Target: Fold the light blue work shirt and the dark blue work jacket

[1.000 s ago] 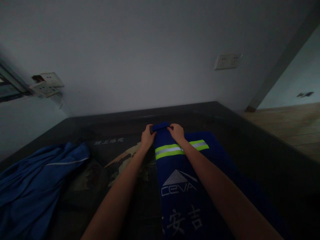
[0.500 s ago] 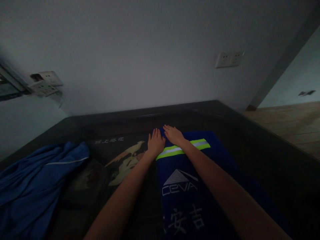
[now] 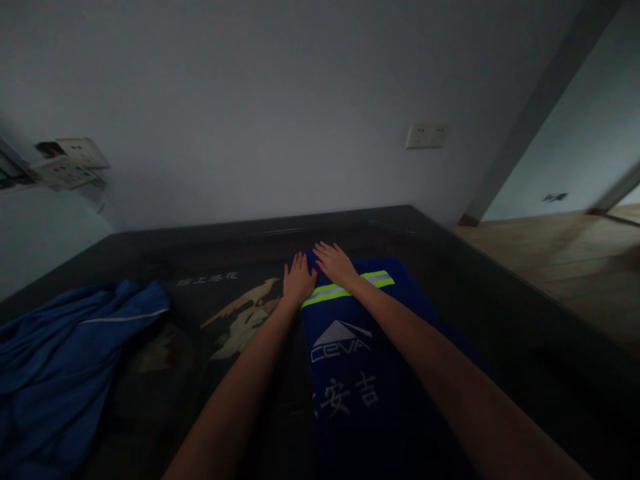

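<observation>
A dark blue garment point(image 3: 345, 320) lies folded on a dark table point(image 3: 240, 233). It carries a yellow-green and silver reflective strip point(image 3: 377, 279), white CEVA lettering and white Chinese characters. Flat on its far left corner rests my left hand point(image 3: 299, 280), fingers stretched out. My right hand point(image 3: 336, 265) lies just right of it, palm down on the garment's far edge, fingers extended. Neither hand grips the cloth. My right forearm passes over the reflective strip and hides part of the garment.
A crumpled blue garment point(image 3: 85, 347) with a white stripe lies at the left of the table. A bird picture point(image 3: 243, 317) and pale characters decorate the tabletop. Behind stands a wall with sockets point(image 3: 427, 136); more sockets point(image 3: 75, 160) are at the left. Wooden floor point(image 3: 540, 247) shows at right.
The view has turned a little to the right, so the things appear shifted left. Both hands stay flat at the far end of the folded garment, with little other movement.
</observation>
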Motion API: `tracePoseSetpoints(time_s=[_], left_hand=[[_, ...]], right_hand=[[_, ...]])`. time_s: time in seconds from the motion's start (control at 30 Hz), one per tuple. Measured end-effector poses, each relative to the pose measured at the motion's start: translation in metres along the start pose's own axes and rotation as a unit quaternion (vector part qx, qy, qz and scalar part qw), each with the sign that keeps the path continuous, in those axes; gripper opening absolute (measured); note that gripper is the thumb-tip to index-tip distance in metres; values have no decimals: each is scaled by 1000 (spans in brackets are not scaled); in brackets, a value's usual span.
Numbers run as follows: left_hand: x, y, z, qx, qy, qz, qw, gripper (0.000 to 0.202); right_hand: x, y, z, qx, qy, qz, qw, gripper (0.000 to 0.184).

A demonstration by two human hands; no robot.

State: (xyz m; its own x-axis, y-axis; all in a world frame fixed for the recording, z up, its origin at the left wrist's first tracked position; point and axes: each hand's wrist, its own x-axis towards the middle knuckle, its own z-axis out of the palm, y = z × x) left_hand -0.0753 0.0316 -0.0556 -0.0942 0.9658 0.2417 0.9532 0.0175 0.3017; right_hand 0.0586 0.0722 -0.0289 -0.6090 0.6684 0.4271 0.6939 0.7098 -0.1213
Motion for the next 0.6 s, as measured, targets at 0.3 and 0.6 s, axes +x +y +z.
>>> tracePoseSetpoints(time_s=[0.3,0.6], left_hand=[[-19,9,-28,-91,134,47,986,42],[-12,-21,-58,-164,-97,-180,965,29]], right_hand=[[-98,-3,-83,38,-5,31,999,39],[-131,89,-118,15,-106,422,900,35]])
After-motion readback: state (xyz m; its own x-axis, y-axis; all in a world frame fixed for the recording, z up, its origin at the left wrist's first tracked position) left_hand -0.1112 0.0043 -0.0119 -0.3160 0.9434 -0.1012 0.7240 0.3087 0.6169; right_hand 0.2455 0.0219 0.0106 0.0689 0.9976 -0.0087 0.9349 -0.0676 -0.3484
